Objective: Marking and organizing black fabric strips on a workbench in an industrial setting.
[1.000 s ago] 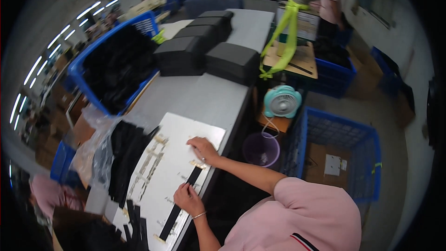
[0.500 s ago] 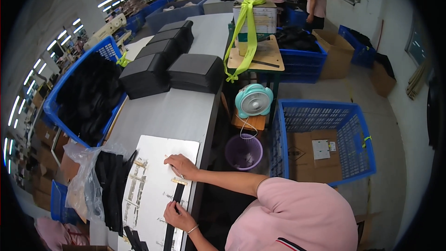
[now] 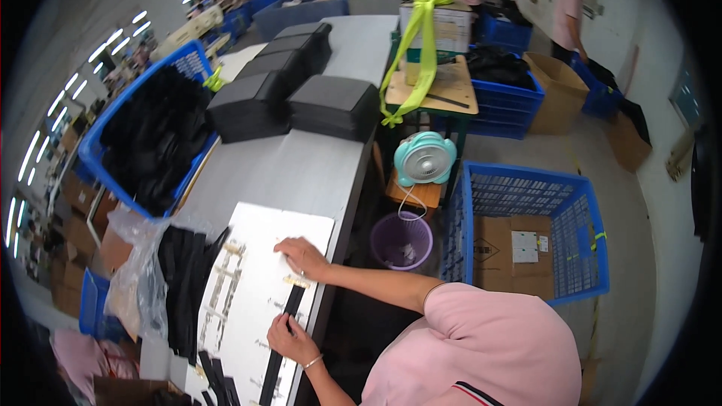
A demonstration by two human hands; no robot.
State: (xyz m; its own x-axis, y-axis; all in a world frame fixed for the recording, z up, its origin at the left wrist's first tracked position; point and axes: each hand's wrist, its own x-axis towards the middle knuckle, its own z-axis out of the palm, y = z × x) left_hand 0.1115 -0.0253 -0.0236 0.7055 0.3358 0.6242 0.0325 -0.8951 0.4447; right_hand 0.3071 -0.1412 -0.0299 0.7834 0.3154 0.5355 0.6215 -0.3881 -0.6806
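Observation:
A long black fabric strip lies along the right side of a white board on the metal table. My left hand, with a bracelet at the wrist, is closed at the strip's edge, fingertips pressed on it. Just beyond the strip's far end, my right hand rests over the board with its fingers bent together; whatever they hold is hidden. Between the right hand and the strip, a small yellowish tape mark shows. Similar worn marks run down the board's left side. Several short black strips lie at its near edge.
Black strips and clear plastic lie left of the board. Stacked black sheets stand farther up the table. A blue crate of black pieces is at left. Right of the table are a teal fan, purple bin and blue crate.
The whole view has shifted slightly. My hands stay near the same spots on the board and strip. At the back right, a person has leaned toward a blue crate.

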